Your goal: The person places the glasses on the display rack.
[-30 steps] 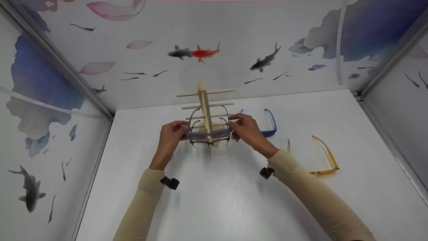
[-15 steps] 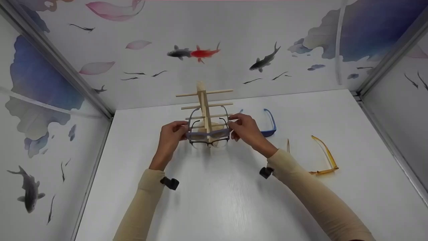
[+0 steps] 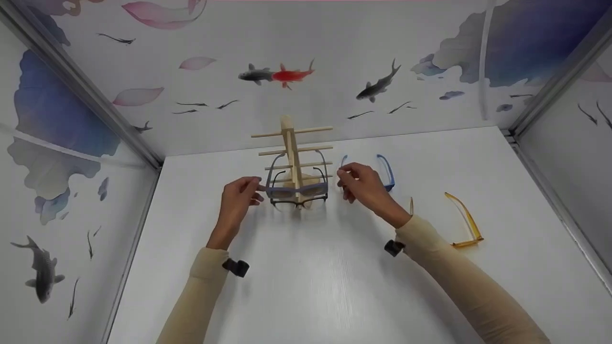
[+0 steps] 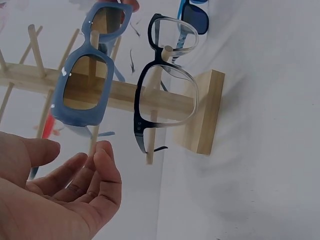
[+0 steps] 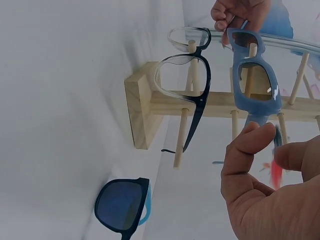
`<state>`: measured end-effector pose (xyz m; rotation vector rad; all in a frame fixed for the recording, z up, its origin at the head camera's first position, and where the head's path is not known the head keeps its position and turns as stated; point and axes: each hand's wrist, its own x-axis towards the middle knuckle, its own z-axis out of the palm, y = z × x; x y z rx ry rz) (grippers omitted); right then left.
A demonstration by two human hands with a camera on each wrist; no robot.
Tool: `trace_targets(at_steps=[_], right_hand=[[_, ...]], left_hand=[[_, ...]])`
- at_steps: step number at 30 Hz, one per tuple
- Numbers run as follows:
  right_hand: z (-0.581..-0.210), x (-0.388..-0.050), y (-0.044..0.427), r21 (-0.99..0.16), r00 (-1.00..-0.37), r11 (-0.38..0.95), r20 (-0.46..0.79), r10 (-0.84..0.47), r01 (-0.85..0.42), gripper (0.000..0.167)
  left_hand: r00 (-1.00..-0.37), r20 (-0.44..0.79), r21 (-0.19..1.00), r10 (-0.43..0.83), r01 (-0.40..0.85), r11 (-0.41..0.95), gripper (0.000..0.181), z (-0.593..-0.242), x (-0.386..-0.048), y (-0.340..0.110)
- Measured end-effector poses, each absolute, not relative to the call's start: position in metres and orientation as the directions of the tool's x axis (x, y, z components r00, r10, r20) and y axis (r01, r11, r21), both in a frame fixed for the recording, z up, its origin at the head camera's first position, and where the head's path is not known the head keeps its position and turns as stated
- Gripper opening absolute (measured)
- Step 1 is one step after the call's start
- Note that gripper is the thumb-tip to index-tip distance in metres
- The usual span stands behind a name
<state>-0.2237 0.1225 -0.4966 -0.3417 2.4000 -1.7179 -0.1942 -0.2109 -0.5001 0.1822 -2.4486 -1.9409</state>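
Blue-grey sunglasses (image 3: 284, 193) hang on the wooden glasses rack (image 3: 289, 141). Just below them on the same rack are eyeglasses (image 4: 140, 122) with dark upper rims and clear lower rims. My left hand (image 3: 236, 203) is beside the left end of the sunglasses; in the left wrist view its fingers are loosely bent and hold nothing. On the other side, my right hand (image 3: 366, 191) stands apart from the sunglasses, thumb and forefinger separated with nothing gripped. It partly hides dark-blue sunglasses (image 5: 120, 205) on the table.
Amber-framed glasses (image 3: 471, 224) lie on the white table (image 3: 306, 286) at the right, partly hidden by the right forearm. Bare pegs (image 3: 313, 130) stick out of the upper rack. Panels printed with fish enclose the back and sides.
Both hands have let go of the blue-grey sunglasses and moved outward, the left hand to the left and the right hand to the right. The sunglasses stay on the rack.
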Motion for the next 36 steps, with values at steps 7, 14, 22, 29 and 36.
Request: trace_targets(at_steps=[7,14,22,29,36], right_hand=[[-0.498,-0.214,0.143,-0.937,-0.966,0.341,-0.015,-0.258,-0.077,0.039],[-0.499,-0.203,0.159,-0.938,-0.974,0.342,-0.033,-0.225,-0.047,0.039],[-0.504,-0.197,0.176,-0.941,-0.978,0.338,-0.049,-0.201,-0.022,0.039],[-0.502,-0.192,0.189,-0.949,-0.983,0.315,-0.049,-0.177,-0.009,0.04],[-0.504,-0.186,0.209,-0.943,-0.988,0.334,-0.056,-0.146,0.005,0.04]], left_hand=[[-0.994,-0.052,0.965,-0.092,-0.074,0.251,0.031,-0.5,-0.182,-0.214],[-0.995,-0.047,0.964,-0.089,-0.068,0.258,0.031,-0.502,-0.17,-0.217],[-0.995,-0.053,0.958,-0.087,-0.075,0.278,0.028,-0.505,-0.155,-0.22],[-0.995,-0.054,0.959,-0.078,-0.074,0.273,0.022,-0.506,-0.143,-0.216],[-0.998,-0.06,0.96,-0.03,-0.066,0.273,0.02,-0.508,-0.132,-0.205]])
